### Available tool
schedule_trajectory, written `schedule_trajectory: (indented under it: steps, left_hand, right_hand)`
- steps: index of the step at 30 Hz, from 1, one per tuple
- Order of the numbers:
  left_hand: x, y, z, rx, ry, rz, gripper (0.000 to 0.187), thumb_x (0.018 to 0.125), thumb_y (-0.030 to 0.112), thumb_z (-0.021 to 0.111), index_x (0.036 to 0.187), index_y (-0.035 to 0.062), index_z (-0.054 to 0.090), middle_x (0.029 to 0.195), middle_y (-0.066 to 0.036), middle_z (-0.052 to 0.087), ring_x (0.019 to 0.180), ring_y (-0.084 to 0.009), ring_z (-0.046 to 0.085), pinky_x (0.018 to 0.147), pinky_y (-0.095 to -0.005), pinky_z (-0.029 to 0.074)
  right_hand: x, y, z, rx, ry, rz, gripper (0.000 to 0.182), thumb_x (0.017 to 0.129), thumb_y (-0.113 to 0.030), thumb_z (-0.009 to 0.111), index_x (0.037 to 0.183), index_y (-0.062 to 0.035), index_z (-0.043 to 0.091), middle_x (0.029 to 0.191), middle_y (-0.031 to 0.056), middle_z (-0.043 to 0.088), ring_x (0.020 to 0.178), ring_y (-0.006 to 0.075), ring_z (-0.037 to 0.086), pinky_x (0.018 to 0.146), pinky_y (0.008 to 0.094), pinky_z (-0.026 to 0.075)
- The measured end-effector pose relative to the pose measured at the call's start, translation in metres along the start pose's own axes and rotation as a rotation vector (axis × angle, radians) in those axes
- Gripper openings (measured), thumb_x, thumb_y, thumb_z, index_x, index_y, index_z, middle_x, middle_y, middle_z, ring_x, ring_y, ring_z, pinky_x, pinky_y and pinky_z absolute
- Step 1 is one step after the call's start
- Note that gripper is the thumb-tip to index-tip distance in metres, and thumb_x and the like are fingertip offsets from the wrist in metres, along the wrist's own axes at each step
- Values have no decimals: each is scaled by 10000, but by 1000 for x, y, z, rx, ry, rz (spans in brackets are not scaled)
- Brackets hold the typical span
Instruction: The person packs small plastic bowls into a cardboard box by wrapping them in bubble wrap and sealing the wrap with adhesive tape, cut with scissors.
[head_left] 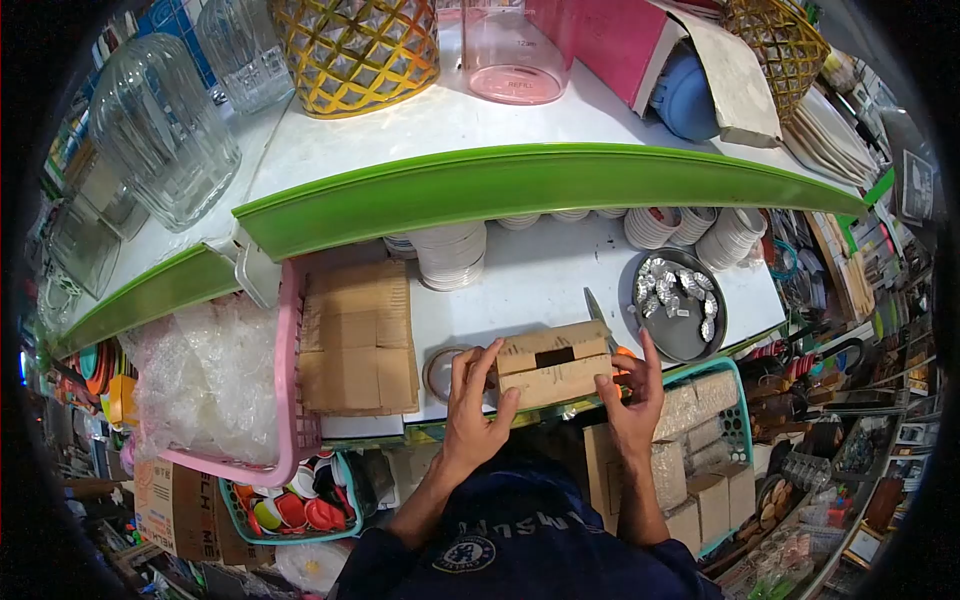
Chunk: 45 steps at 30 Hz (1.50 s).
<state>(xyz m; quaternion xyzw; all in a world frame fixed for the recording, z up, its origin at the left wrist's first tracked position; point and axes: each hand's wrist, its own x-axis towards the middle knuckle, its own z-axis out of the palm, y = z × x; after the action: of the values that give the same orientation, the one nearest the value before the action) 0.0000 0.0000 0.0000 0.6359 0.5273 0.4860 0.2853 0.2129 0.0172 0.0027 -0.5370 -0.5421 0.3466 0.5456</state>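
While we bend over the white shelf (545, 265), our left hand (478, 408) grips the small, tan cardboard box (555, 385) by its left end, thumb on the near side. Our right hand (634, 400) sits at the opposite end, thumb at the corner and index finger raised; we cannot tell how firmly its other fingers press. The box is between our hands at the shelf's front edge, with a dark slot showing on top. Behind it lies a pointed metal blade (595, 308). We have a brown roll of tape (434, 376) just left, and a round, dark-grey pan (688, 347) of crinkled silver foil pieces (662, 284) to the right.
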Motion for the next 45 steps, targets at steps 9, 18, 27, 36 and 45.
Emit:
schedule_trajectory:
  steps: [9, 18, 27, 36, 45]
  left_hand:
    - [2, -3, 5, 65, 61, 107, 446, 883, 107, 606, 1299, -5, 490, 1392, -241, 397, 1266, -391, 444, 1044, -440, 389]
    - [1, -9, 7, -45, 39, 102, 419, 883, 77, 595, 1279, -13, 492, 1449, -253, 404, 1300, -380, 448, 1057, -430, 382]
    - [1, -9, 6, -50, 41, 87, 393, 872, 77, 618, 1243, -22, 530, 1445, -250, 412, 1299, -381, 458, 1049, -426, 395]
    - [3, -10, -4, 41, -92, 159, 625, 769, 185, 776, 1305, -8, 519, 1489, -233, 354, 1344, -372, 411, 1082, -443, 378]
    - [1, -37, 2, -2, -27, 348, 625, 669, 251, 871, 1169, 34, 564, 1420, -194, 458, 1285, -378, 483, 1034, -464, 456]
  right_hand:
    - [-1, 1, -2, -5, 12, -44, 756, 800, -4, 737, 1455, -18, 358, 1019, 127, 676, 860, 126, 617, 754, 262, 508]
    - [0, 0, -1, -17, -4, -53, 758, 796, -9, 743, 1451, -18, 362, 1075, 133, 662, 929, 150, 619, 762, 266, 510]
    - [0, 2, -1, -27, -8, -55, 739, 805, -24, 740, 1447, -20, 374, 1116, 124, 644, 987, 164, 605, 795, 276, 501]
    - [2, 2, 0, 30, 9, 32, 689, 840, -55, 718, 1444, -30, 387, 1112, 111, 638, 970, 153, 602, 802, 281, 505]
    - [2, 1, 1, 53, 18, 32, 681, 843, -61, 716, 1440, -29, 391, 1091, 107, 634, 959, 153, 603, 819, 292, 509]
